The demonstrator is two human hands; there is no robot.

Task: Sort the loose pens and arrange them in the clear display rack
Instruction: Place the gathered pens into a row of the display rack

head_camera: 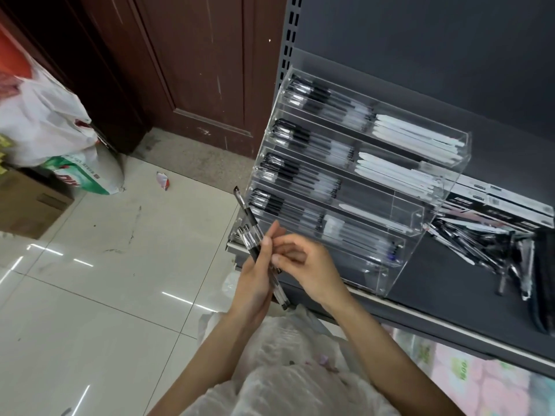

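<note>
My left hand (255, 283) grips a small bundle of clear-barrelled black pens (249, 232) that points up and to the left, in front of the rack's lower left corner. My right hand (303, 265) sits just right of it, fingers curled, fingertips touching the bundle's middle. The clear display rack (417, 211) stands on the dark shelf with several stepped tiers. Each tier holds black pens on its left; the upper tiers hold white pens on the right. A heap of loose pens (492, 250) lies on the shelf right of the rack.
The grey shelf's front edge (420, 313) runs under my right wrist. A white plastic bag (288, 364) lies below my forearms. Tiled floor (105, 280) spreads to the left, with a cardboard box (30, 205), bags (45, 121) and a brown door (186, 64) behind.
</note>
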